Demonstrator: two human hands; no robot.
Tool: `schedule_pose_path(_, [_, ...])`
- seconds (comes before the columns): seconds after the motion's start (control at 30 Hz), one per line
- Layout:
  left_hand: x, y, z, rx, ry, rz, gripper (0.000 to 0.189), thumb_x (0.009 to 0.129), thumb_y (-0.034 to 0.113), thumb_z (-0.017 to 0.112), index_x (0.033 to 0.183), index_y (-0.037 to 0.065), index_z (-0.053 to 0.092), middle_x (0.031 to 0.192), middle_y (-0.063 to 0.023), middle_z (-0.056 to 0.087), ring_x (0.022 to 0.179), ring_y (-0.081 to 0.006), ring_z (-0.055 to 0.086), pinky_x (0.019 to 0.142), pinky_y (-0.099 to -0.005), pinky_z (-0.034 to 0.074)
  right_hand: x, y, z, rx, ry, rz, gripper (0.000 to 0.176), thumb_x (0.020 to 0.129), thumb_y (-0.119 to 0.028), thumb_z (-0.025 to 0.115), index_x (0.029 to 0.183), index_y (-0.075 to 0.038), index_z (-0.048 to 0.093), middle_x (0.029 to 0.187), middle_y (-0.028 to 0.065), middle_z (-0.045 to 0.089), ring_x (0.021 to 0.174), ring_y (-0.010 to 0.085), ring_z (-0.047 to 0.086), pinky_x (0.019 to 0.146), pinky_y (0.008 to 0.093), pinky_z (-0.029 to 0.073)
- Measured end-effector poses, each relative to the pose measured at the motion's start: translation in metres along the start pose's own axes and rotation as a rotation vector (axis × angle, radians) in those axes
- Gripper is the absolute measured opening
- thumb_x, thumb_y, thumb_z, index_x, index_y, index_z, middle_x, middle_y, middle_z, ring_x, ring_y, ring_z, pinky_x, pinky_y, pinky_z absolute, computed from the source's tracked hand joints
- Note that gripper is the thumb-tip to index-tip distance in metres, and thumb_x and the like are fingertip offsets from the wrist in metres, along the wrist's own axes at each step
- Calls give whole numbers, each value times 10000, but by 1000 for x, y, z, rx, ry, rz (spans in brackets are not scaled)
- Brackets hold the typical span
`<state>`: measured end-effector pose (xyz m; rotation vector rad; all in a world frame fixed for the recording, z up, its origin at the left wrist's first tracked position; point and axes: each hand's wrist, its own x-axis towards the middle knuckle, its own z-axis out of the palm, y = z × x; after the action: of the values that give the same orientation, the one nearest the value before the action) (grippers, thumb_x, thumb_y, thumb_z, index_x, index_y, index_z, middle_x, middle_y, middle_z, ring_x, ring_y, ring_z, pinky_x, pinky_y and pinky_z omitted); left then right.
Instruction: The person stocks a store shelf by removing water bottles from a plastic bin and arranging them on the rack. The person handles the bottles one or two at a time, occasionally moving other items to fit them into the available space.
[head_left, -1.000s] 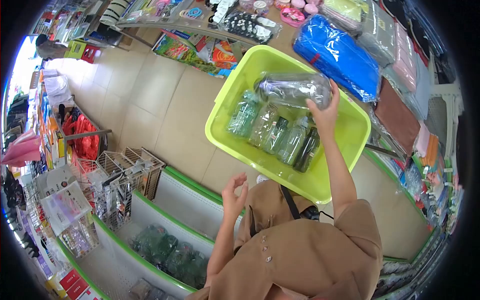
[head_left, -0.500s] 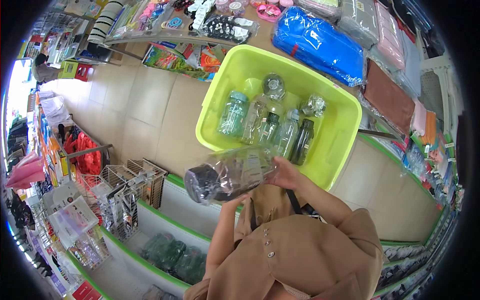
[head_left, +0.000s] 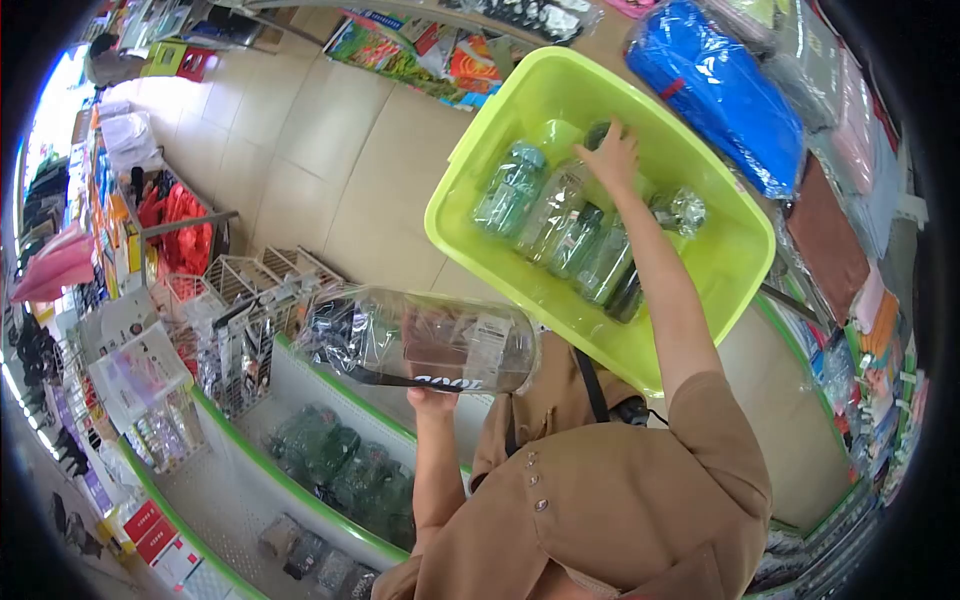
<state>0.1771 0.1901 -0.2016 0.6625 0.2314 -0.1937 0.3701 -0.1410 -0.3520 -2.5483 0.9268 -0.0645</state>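
Bright indoor view, strongly curved by a wide lens and ringed in black.

The upper left edge is washed out to white, and a pale sheen is cast across the beige tiled floor (head_left: 300, 150). Sharp glints are thrown back by the bright blue package in clear film (head_left: 720, 95) and the long transparent bottle in crinkled wrapping (head_left: 430, 335). Soft shading is seen inside the lime-green plastic tub (head_left: 715, 270). The white metal shelves with green edging (head_left: 222, 470) are bowed; toward the rim, fine detail is smeared and darkened.
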Motion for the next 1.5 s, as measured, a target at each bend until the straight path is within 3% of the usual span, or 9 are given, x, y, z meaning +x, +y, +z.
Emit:
schedule_pose_path(0.43, [-12, 5, 29, -28, 70, 78, 1032, 570, 461, 747, 1346, 88, 178, 1284, -84, 377, 1183, -263, 369, 955, -427, 348, -10, 32, -27, -155, -130, -131, 933, 574, -344, 751, 1312, -110, 229, 1202, 295, 349, 1142, 413, 340, 896, 457, 372])
schedule_pose_path(0.57, [-40, -2, -2, -74, 103, 144, 825, 632, 422, 720, 1278, 80, 338, 1198, -92, 476, 1104, -248, 465, 897, -424, 408, -52, 52, -81, 32, 78, -329, 962, 572, -320, 748, 1335, -86, 211, 1247, 282, 333, 1151, 394, 349, 968, 438, 293])
schedule_pose_path(0.63, [-50, -4, -10, -172, 20, 170, 467, 692, 355, 688, 1061, 105, 547, 964, -61, 609, 877, -223, 591, 758, -393, 492, -65, 68, -105, 140, 240, -444, 923, 608, -301, 739, 1339, -93, 213, 1293, 226, 313, 1176, 340, 342, 969, 414, 294])
schedule_pose_path(0.77, [-65, 2, -3, -180, -34, 183, 393, 688, 328, 699, 979, 90, 583, 855, -45, 635, 779, -209, 612, 742, -383, 498, -92, 83, -149, 630, 194, -300, 822, 673, -239, 708, 1328, -74, 239, 1297, 147, 330, 1164, 289, 362, 956, 394, 318])
schedule_pose_path(0.83, [-78, 7, -3, -186, -53, 200, 408, 680, 328, 707, 984, 85, 584, 851, -44, 635, 779, -205, 612, 739, -382, 499, -114, 74, -175, 1285, -134, -17, 716, 731, -172, 661, 1317, -74, 262, 1260, 98, 373, 1142, 262, 382, 944, 381, 339])
schedule_pose_path(1.03, [-153, 18, -33, -105, 46, 295, 795, 595, 346, 757, 1227, 69, 363, 1068, -67, 551, 946, -204, 563, 847, -362, 448, -212, 5, -194, 1921, -921, 342, 637, 749, -400, 575, 1279, -126, 351, 1260, 161, 387, 1152, 363, 351, 959, 576, 266])
schedule_pose_path(1.1, [-179, 31, -28, -21, 54, 412, 878, 581, 363, 759, 1277, 70, 311, 1217, -79, 436, 1146, -242, 416, 966, -388, 336, -246, -16, -178, 1862, -1150, 354, 706, 722, -478, 564, 1284, -115, 340, 1287, 179, 342, 1184, 388, 296, 972, 568, 252])
schedule_pose_path(1.27, [-252, 33, -65, 79, 187, 604, 915, 585, 343, 752, 1303, 70, 254, 1291, -88, 353, 1179, -239, 375, 985, -398, 309, -347, -70, -154, 1668, -1772, 372, 773, 684, -552, 567, 1299, -149, 330, 1319, 168, 309, 1188, 389, 304, 964, 542, 265])
schedule_pose_path(1.5, [-347, 9, -73, 86, 511, 852, 918, 571, 362, 741, 1286, 36, 265, 1240, -107, 388, 1147, -243, 402, 929, -359, 372, -430, -103, -122, 1037, -2136, 68, 758, 703, -562, 547, 1297, -140, 337, 1332, 118, 326, 1204, 347, 317, 973, 543, 262])
